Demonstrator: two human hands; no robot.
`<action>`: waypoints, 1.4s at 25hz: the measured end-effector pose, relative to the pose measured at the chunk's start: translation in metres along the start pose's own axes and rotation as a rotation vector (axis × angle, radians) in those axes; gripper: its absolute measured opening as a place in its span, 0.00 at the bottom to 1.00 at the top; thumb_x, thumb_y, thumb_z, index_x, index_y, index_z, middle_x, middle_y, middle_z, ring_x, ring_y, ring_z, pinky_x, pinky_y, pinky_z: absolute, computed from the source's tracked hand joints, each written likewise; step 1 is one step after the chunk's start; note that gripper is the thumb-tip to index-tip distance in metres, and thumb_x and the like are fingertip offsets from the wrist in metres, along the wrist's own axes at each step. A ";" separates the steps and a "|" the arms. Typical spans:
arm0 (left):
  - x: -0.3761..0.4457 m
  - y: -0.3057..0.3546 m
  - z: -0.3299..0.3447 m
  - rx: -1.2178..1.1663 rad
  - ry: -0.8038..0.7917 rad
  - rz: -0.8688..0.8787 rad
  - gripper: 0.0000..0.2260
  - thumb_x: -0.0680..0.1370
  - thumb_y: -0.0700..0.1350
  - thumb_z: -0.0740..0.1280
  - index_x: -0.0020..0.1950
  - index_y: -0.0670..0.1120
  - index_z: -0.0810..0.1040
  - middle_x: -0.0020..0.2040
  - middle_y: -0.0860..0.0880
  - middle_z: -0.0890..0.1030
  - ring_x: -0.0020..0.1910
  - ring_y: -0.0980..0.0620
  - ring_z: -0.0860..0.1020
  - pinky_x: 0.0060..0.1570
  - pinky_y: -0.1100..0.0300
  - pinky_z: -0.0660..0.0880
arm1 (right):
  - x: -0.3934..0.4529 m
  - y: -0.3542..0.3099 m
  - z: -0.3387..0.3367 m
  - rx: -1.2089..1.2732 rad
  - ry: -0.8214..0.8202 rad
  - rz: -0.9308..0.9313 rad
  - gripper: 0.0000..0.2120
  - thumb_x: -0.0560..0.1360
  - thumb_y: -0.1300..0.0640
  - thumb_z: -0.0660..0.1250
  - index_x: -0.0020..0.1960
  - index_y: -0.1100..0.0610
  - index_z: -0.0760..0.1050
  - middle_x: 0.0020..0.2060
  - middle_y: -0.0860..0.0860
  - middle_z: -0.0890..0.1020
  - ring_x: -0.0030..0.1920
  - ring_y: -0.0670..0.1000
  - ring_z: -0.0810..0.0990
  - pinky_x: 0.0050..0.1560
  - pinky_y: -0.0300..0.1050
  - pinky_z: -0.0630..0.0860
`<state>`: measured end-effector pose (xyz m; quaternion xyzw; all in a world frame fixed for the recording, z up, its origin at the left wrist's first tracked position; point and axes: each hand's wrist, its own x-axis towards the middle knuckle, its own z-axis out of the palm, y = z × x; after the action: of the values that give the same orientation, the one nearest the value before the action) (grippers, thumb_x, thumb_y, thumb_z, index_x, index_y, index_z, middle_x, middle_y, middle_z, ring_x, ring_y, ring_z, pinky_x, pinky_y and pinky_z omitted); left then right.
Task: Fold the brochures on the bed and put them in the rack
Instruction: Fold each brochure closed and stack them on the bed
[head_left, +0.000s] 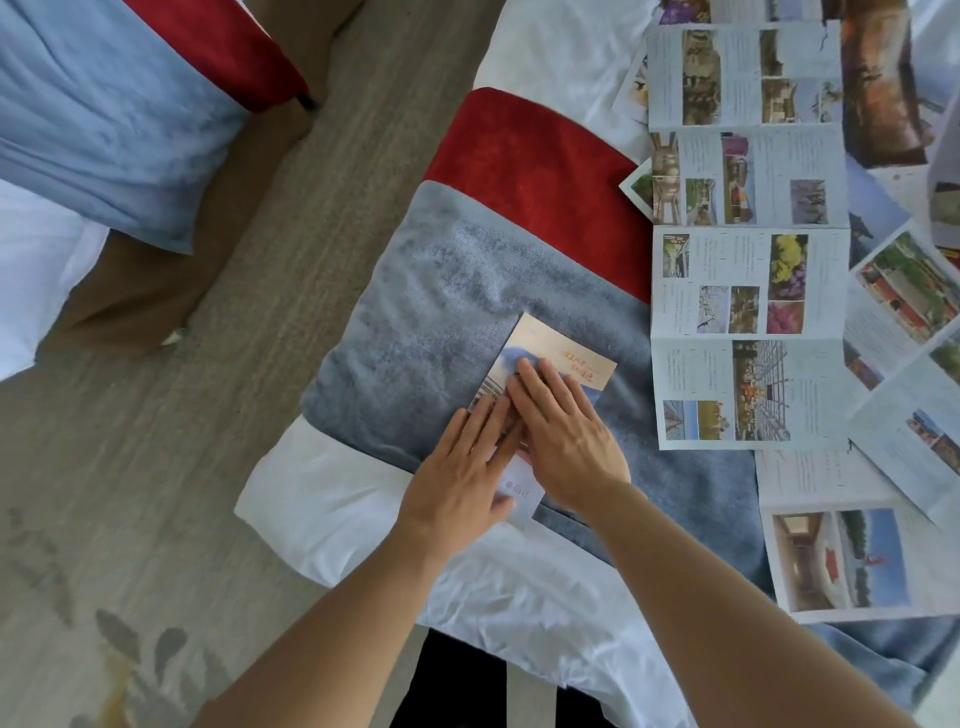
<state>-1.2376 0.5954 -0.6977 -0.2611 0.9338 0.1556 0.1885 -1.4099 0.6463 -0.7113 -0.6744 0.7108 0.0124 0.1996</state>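
Observation:
A folded brochure (561, 358) lies on the grey part of the bed runner (431, 322), near the bed's corner. My left hand (467, 473) presses flat on its near end with straight fingers. My right hand (566, 431) lies flat across its middle, fingers straight and side by side. A long unfolded brochure (748, 234) with several photo panels stretches along the bed to the right. More open brochures (893, 322) overlap further right, and another one (841, 561) lies closer to me. No rack is in view.
The bed has white sheets (519, 597) and a red and grey runner. Grey-brown carpet (260, 260) runs between this bed and a second bed (104, 104) at the upper left, which carries a similar blue and red runner.

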 end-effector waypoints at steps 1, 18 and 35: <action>-0.005 0.000 0.003 -0.006 -0.015 -0.003 0.39 0.78 0.59 0.62 0.82 0.46 0.46 0.81 0.40 0.45 0.80 0.41 0.44 0.78 0.45 0.46 | 0.002 0.004 -0.001 -0.009 0.003 0.015 0.28 0.83 0.52 0.57 0.80 0.59 0.59 0.81 0.56 0.56 0.81 0.57 0.50 0.79 0.57 0.52; 0.099 0.027 -0.127 0.020 0.072 0.076 0.12 0.80 0.49 0.59 0.59 0.46 0.74 0.56 0.47 0.75 0.54 0.46 0.74 0.55 0.52 0.69 | -0.010 0.083 -0.097 0.202 0.109 0.414 0.25 0.78 0.58 0.65 0.74 0.58 0.67 0.77 0.57 0.64 0.78 0.58 0.60 0.78 0.56 0.54; 0.192 0.109 -0.119 0.055 -0.145 -0.052 0.45 0.76 0.36 0.66 0.81 0.54 0.40 0.62 0.42 0.67 0.50 0.46 0.76 0.42 0.56 0.72 | -0.075 0.210 -0.096 0.480 0.039 1.095 0.33 0.75 0.57 0.65 0.77 0.54 0.57 0.71 0.57 0.67 0.69 0.60 0.69 0.69 0.58 0.67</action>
<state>-1.4813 0.5562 -0.6553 -0.2679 0.9146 0.1435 0.2666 -1.6373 0.7090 -0.6537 -0.1460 0.9415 -0.0598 0.2978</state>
